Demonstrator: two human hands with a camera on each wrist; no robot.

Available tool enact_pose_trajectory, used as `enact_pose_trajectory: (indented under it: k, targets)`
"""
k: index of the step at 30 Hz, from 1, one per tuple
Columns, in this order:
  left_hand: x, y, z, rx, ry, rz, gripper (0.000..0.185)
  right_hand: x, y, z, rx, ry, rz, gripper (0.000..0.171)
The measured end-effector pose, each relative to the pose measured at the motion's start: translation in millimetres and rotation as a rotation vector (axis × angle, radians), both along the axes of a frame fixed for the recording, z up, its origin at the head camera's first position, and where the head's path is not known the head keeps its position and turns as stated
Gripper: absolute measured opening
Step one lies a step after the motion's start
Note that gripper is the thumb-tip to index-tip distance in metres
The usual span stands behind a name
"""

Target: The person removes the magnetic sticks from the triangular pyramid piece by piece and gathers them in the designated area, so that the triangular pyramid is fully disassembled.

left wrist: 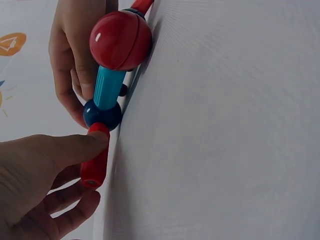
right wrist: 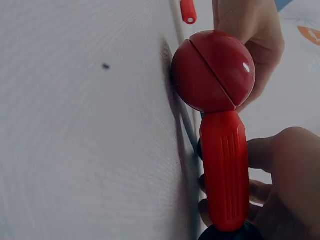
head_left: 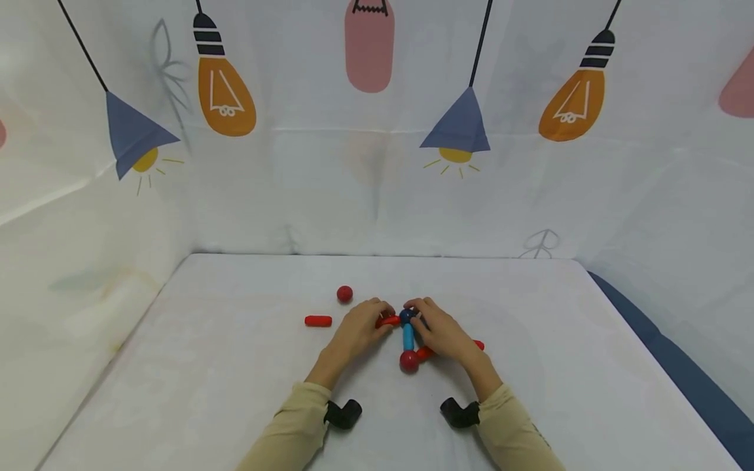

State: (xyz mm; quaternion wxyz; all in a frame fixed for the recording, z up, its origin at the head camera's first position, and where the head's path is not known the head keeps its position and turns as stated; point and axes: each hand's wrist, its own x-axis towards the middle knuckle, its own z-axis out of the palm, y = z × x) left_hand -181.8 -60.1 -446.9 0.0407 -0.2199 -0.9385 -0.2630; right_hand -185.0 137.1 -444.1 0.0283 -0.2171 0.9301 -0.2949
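The right hand [head_left: 443, 332] covers part of a small build of rods and balls near the middle of the white table [head_left: 235, 366], so one red rod under it [head_left: 478, 344] shows only at its tip. The left hand [head_left: 357, 329] pinches a short red rod [head_left: 389, 320] between thumb and fingers, its end against the dark blue ball [head_left: 407, 317]; the right hand's fingertips hold that ball from the other side.

From overhead the joint is tiny and half hidden. The left wrist view shows it plainly: thumb on the short red rod [left wrist: 95, 162], dark blue ball [left wrist: 101, 114], light blue rod [left wrist: 109, 88], then a red ball [left wrist: 120, 40]. The right wrist view shows that red ball [right wrist: 214, 71] close up, joined to another red rod [right wrist: 227, 170] whose far end is cut off.

A loose red rod [head_left: 318, 320] and a loose red ball [head_left: 344, 294] lie apart to the left. No writing is readable.
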Motion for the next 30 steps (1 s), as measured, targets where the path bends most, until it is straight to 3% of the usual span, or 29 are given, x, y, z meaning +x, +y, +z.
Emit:
enact_pose_trajectory:
  k: [21,30]
  targets:
    - [1.2,-3,-2.8,-0.007,0.07,-0.036,0.026,1.0,-2,1.6,0.023,-0.007,-0.015,0.03]
    - [2.8,-13,6.0,-0.056,-0.048,-0.125,0.022,1.2,-2,1.8,0.033,-0.046,-0.04,0.032]
